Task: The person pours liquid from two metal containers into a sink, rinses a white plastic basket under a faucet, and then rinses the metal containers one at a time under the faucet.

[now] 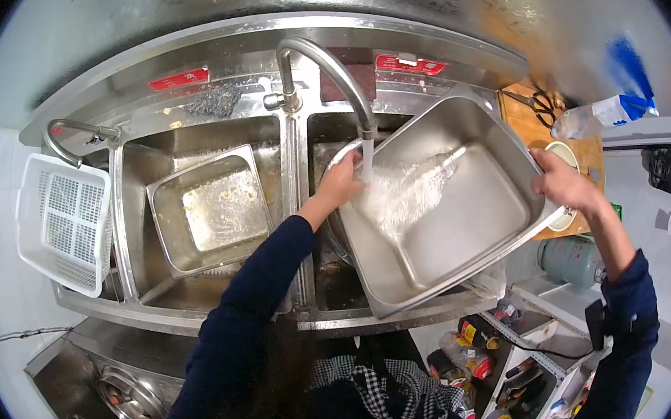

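Rinsing large steel pan, tilted over right sink basin under running faucet. Right hand clamped on far rim, left hand gripping near rim (fingers partly hidden). Best kept tilted, draining into basin.

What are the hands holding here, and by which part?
Both hold the steel pan: right hand grips its far rim, left hand its near-tap edge, under the faucet.

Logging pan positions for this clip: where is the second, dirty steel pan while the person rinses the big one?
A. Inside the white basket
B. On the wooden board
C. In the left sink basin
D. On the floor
C: the dirty pan sits tilted in the left basin, while both hands hold the big pan under the tap.
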The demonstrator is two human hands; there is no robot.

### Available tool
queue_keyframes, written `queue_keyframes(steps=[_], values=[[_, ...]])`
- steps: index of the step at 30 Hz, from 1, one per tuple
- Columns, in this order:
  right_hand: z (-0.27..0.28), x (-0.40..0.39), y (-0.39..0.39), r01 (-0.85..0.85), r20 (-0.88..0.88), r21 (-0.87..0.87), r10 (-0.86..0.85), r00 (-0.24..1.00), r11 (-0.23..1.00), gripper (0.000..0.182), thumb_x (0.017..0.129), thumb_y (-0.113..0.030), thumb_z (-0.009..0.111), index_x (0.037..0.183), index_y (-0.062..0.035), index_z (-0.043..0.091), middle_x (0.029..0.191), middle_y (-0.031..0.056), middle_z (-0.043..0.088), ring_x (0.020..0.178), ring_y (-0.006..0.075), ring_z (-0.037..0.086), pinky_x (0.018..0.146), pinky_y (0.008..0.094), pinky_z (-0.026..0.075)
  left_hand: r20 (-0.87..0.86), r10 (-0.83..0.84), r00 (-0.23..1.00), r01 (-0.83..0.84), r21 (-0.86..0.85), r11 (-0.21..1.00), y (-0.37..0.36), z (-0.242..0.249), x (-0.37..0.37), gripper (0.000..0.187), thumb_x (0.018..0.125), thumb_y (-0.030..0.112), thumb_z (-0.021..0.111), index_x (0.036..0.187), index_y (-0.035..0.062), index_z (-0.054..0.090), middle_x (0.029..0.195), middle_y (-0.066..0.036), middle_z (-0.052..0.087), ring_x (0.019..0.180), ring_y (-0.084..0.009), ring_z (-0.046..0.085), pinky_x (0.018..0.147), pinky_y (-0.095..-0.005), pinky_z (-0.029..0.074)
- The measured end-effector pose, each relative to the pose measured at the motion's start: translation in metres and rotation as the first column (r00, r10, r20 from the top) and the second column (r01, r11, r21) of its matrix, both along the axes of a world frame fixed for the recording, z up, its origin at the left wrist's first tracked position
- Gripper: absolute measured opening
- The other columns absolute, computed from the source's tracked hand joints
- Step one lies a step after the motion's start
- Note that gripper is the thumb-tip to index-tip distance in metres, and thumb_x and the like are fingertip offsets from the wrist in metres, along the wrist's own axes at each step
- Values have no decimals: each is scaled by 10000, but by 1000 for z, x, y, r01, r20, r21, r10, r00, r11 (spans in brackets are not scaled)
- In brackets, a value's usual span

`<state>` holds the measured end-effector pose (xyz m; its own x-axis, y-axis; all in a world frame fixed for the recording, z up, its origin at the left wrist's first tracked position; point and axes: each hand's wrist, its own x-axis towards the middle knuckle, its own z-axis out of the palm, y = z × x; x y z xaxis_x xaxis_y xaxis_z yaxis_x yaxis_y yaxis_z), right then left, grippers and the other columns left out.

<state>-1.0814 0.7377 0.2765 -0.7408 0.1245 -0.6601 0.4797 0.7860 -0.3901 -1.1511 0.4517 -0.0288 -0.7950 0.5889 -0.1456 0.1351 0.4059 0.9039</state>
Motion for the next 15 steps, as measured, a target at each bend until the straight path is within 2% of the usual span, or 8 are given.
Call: queue_keyframes(steps=[1,2,3,4,6,11,14,15], values=[[-6,-5,12,-15,31,-14,15,999,1000,394,602,-41,493,988,35,523,742,54,553,650,134,525,531,255,419,91,-120,989,119,18,993,-1,-7,-1,333,673,93,651,961,-32,540,904,-213,571,782,-341,557,708,-369,439],[-12,-13,22,-30,77,-16,32,997,999,389,607,-46,500,987,35,523,746,65,560,658,150,531,545,265,423,179,-238,955,234,40,971,-2,-8,-3,359,674,126,664,968,-39,541,864,-236,577,754,-354,561,685,-375,447],[-19,-20,32,-47,123,-22,49,991,999,385,611,-51,506,986,36,523,751,76,566,667,166,537,559,275,427,197,-204,959,186,105,977,-8,6,2,366,677,161,682,959,-41,565,816,-204,602,741,-274,580,663,-342,451],[-27,-27,39,-65,171,-28,69,983,997,382,615,-56,512,985,37,523,755,87,573,676,182,543,574,284,431,350,-201,915,185,78,980,-16,21,9,350,674,142,674,952,-44,571,814,-178,606,730,-247,574,655,-333,449],[-54,-34,53,-190,57,81,185,981,979,374,621,-70,529,976,46,520,786,127,586,713,220,553,611,312,434,626,-166,762,190,29,981,-29,53,23,318,670,102,659,938,-50,583,810,-127,614,707,-194,563,641,-317,445],[-106,-43,60,-377,14,215,383,923,901,358,635,-86,566,967,42,532,901,210,582,842,318,561,717,363,437,773,-111,625,148,22,989,-52,49,59,305,657,45,635,935,-69,584,798,-91,600,695,-157,540,625,-287,437],[-75,-67,15,-373,304,231,298,905,898,477,645,-130,608,1083,19,491,1004,198,555,911,298,539,803,346,424,863,-140,485,131,87,988,-61,52,71,343,748,151,605,1008,-67,553,882,-116,592,770,-175,553,672,-296,448],[-79,-71,12,-422,305,269,340,890,866,472,647,-138,617,1079,11,501,1000,199,558,914,302,539,797,350,427,891,-123,436,109,83,991,-62,61,73,369,785,207,581,1028,-67,540,909,-118,590,794,-184,557,689,-303,452]])
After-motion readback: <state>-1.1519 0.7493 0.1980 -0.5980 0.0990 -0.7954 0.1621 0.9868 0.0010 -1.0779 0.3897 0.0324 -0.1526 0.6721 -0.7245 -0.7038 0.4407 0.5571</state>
